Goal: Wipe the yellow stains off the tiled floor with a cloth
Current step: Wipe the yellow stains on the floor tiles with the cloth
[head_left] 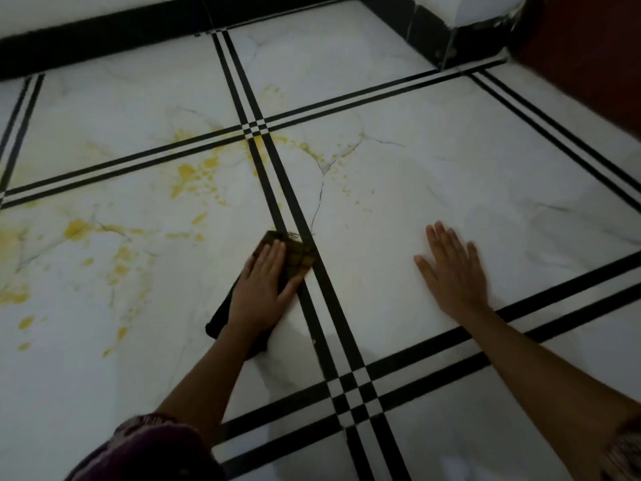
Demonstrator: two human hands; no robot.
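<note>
My left hand [263, 289] presses flat on a dark cloth [300, 260], whose far end shows a brownish-yellow checked patch beside the black double grout line. The cloth's near end [222, 315] sticks out black behind my wrist. My right hand [454, 269] lies flat with fingers spread on the white marble tile [433, 189], holding nothing. Yellow stains [189, 175] spatter the tile left of the cloth, with more yellow stains [78, 229] farther left and small drops [314, 152] past the grout crossing.
Black double stripes [256, 128] cross between the white tiles. A black skirting [104, 36] runs along the far wall. A dark red surface [586, 53] stands at the top right beside a black-based corner [447, 39].
</note>
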